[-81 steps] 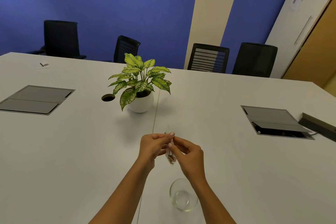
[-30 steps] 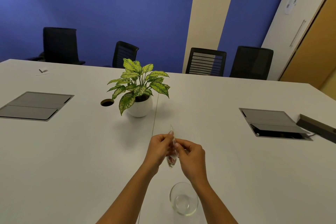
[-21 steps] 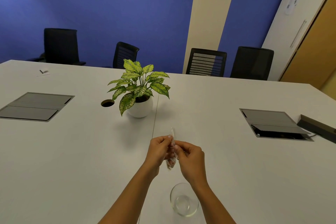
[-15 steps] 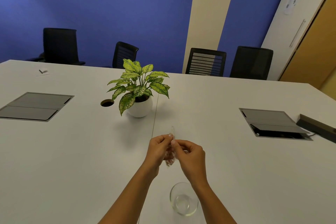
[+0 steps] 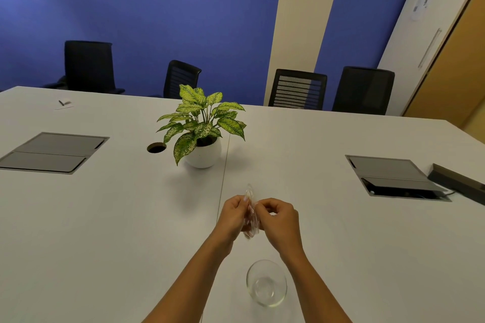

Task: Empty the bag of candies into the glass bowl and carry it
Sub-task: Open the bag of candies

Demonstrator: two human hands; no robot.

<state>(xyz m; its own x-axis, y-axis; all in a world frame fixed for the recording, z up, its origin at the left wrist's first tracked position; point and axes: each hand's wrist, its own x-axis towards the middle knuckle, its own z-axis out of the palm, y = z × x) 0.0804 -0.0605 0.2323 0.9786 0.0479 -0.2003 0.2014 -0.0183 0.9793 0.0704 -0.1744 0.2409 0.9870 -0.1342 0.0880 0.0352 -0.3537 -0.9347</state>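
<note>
Head view: two bare hands raised over a white counter (image 5: 105, 231).
Bag of candies (image 5: 251, 215): small, clear, held upright between both hands, above and beyond the bowl.
Left hand (image 5: 232, 216): grip pinched on the bag's edge.
Right hand (image 5: 279, 217): grip pinched on the opposite edge, likely to pull it open.
Glass bowl (image 5: 266, 282): empty, near the body, placed to catch the pour.
Potted plant (image 5: 202, 131): well apart, unrelated.

My clear bag (image 5: 251, 214) shows pinkish candies, the glass bowl (image 5: 266, 283) is colourless, the table (image 5: 105, 217) white, the plant (image 5: 200, 119) speckled green-and-cream, the wall (image 5: 157, 8) blue.
</note>
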